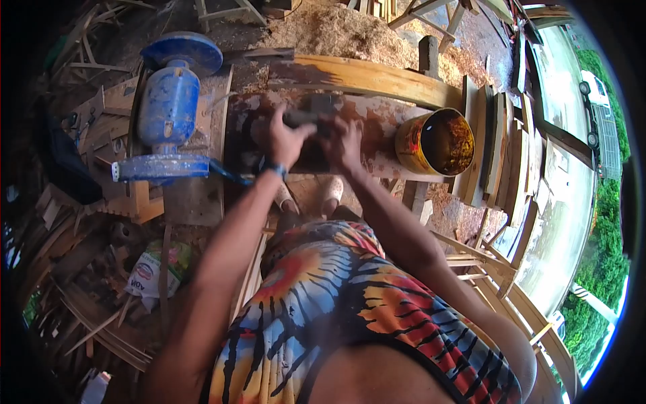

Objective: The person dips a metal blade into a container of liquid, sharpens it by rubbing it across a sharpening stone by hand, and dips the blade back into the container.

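Observation:
My left hand (286, 140), with a band on its wrist, is over the dark, stained plank (383, 111) on the bench. Its thumb and index finger are spread around the left end of a small dark block-like piece (299, 120). My right hand (344, 143) has its fingers curled at the piece's right end. Motion blurs the fingers, and I cannot make out exactly what the piece is. To the right on the plank stands an open yellow bucket (407, 143), its inside stained dark.
A blue bench grinder-like machine (169, 108) stands at the left. A long wooden board (377, 79) lies along the far side. Stacked planks (501, 148) are on the right. Sawdust (330, 34) covers the ground beyond, and a printed bag (151, 273) lies at lower left.

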Demonstrator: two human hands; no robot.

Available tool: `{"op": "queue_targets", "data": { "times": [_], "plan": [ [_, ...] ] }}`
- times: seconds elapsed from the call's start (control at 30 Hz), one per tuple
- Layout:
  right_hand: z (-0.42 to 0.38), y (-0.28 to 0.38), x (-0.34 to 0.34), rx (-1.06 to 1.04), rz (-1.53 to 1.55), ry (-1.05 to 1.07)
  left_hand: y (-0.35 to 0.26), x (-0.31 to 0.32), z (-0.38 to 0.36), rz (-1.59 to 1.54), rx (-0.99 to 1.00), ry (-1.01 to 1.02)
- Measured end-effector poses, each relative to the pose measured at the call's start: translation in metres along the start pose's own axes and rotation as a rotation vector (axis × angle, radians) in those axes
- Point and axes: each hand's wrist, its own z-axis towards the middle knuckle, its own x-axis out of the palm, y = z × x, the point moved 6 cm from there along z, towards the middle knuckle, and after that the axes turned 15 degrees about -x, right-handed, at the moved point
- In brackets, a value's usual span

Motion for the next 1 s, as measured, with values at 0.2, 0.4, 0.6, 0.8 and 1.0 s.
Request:
{"op": "queue_targets", "data": {
  "times": [0.2,0.4,0.6,0.8,1.0],
  "plan": [
    [0.005,0.005,-0.01,-0.105,-0.167,-0.005,0.0,0.008,-0.01,-0.132,-0.098,0.071],
    [-0.001,0.005,-0.018,-0.022,-0.001,0.025,0.019,0.025,-0.004,-0.091,-0.086,0.074],
    [0.017,-0.014,-0.015,0.031,0.093,0.019,-0.001,0.026,0.004,0.02,-0.063,0.03],
    [-0.002,0.001,-0.022,-0.103,0.068,0.055,0.016,0.031,-0.005,-0.058,-0.077,0.065],
    [0.018,-0.003,-0.015,0.021,0.018,0.042,0.001,0.02,0.005,-0.001,-0.068,0.027]
  ]
}}
